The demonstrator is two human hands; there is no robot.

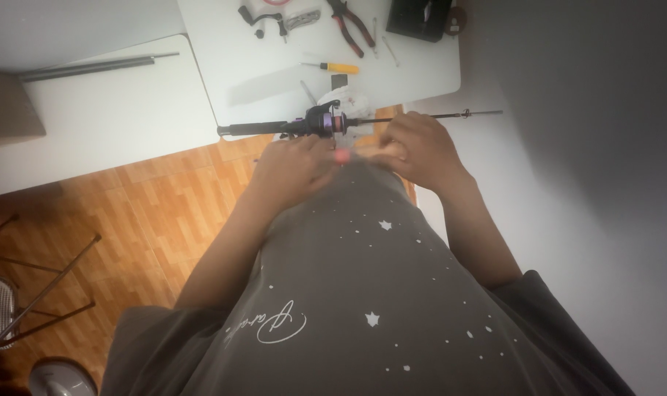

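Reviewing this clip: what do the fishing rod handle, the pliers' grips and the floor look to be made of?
Fishing rod handle: matte black, likely foam or rubber, since it shows no shine. Pliers: red and black grips, probably a plastic or rubber coating over dark metal jaws. Floor: warm orange-brown planks with staggered joints, apparently wood or wood-look laminate; which one cannot be told.

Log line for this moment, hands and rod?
left hand: at fishing rod | right hand: beside reel | grip: unclear
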